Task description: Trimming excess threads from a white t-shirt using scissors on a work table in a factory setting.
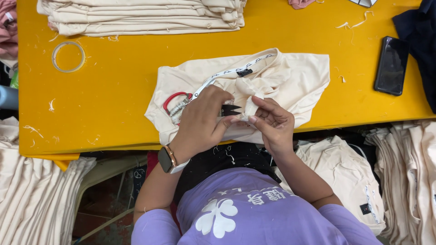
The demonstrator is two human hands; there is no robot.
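Half of snips (230, 109) hidden, left hand (200, 120), garment (290, 81)

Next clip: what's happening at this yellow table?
A person in a purple shirt works on a cream fabric garment spread on the yellow table. Their left hand holds small black thread snips, blades pointing at a bunched bit of the fabric pinched by the right hand. A red-handled tool lies on the garment. A stack of folded cream garments sits at the far edge, a black phone to the right.
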